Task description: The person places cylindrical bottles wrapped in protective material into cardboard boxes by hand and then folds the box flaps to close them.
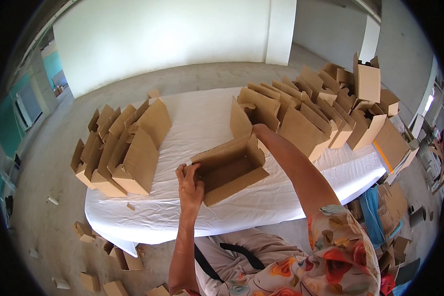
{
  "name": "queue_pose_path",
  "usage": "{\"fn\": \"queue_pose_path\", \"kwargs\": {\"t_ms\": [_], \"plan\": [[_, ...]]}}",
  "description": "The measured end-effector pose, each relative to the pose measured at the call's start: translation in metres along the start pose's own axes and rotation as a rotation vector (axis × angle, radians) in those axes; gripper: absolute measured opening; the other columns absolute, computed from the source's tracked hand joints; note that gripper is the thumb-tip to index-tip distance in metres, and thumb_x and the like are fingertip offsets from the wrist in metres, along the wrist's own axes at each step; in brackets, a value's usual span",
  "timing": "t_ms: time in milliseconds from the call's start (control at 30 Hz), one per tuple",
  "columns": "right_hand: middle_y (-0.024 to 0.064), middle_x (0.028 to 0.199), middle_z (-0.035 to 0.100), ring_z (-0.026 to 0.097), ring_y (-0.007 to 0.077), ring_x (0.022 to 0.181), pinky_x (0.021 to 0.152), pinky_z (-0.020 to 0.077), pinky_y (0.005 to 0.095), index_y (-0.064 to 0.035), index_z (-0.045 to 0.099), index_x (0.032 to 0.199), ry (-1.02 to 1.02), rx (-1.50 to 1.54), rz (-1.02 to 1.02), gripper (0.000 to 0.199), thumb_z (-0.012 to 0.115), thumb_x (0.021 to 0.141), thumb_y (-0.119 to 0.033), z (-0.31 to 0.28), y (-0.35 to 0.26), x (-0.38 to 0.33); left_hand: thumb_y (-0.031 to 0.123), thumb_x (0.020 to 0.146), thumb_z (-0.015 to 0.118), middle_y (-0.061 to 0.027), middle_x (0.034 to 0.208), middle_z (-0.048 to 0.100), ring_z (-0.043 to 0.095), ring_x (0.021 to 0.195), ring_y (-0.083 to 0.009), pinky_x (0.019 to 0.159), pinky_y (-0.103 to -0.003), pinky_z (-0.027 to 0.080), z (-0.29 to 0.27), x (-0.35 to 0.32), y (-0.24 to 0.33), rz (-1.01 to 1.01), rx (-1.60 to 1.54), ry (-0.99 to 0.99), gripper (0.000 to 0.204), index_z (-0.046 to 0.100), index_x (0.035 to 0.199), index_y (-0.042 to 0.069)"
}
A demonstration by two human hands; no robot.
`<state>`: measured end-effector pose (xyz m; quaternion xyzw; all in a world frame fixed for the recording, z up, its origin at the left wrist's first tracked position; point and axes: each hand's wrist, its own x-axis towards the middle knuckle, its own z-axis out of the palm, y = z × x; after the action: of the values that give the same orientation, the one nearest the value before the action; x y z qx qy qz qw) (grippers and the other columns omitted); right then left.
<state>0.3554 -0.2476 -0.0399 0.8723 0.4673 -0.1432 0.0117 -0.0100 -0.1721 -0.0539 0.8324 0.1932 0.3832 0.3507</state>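
An open cardboard box (234, 167) lies tilted on the white-covered table in front of me, its brown inside facing me. My left hand (190, 185) grips its left end, with fingers and thumb closed on the wall's edge. Past the box's far right corner reaches my right arm. Only the wrist side of my right hand (259, 130) shows there; its fingers are hidden behind the box's back wall and flap. Just beyond that hand stands another open box (254, 111), the nearest of the row on the right.
Open boxes (138, 160) stand packed together at the table's left. A longer row of open boxes (311, 126) fills the right side, some stacked at the far end. A small cardboard scrap (130, 206) lies near the front edge. More cartons (126, 259) are on the floor.
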Motion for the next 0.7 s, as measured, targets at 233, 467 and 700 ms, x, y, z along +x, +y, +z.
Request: {"fn": "queue_pose_path", "kwargs": {"t_ms": [233,467,700], "plan": [[0.0147,0.111,0.064,0.062,0.0268,0.097,0.083,0.0480,0.0375,-0.0065,0.060,0.117,0.038,0.207,0.003,0.047,0.066,0.077,-0.030,0.009,0.000,-0.022,-0.002,0.072,0.055,-0.0233,0.140,0.030,0.036,0.127,-0.0422,0.097,-0.051,0.040,0.007,0.003,0.007,0.061,0.130,-0.043,0.047,0.058,0.118,0.011],[0.0134,0.111,0.063,0.061,0.0257,0.098,0.084,0.0477,0.0372,-0.0058,0.058,0.118,0.199,0.471,0.018,0.047,0.065,0.077,-0.026,0.015,0.001,-0.013,0.019,0.081,0.067,-0.0176,0.151,0.017,0.013,0.134,-0.0542,0.094,-0.075,0.024,-0.020,0.024,0.073,-0.033,0.527,-0.077,0.033,0.064,0.114,0.014],[0.0120,0.111,0.063,0.060,0.0245,0.099,0.084,0.0474,0.0368,-0.0051,0.056,0.120,0.316,0.640,0.037,0.047,0.064,0.077,-0.021,0.010,-0.008,0.010,0.014,0.083,0.064,-0.0168,0.135,0.045,0.037,0.130,-0.0355,0.102,-0.046,0.036,0.022,0.132,0.101,0.448,0.088,-0.221,0.040,0.057,0.122,0.011]]}}
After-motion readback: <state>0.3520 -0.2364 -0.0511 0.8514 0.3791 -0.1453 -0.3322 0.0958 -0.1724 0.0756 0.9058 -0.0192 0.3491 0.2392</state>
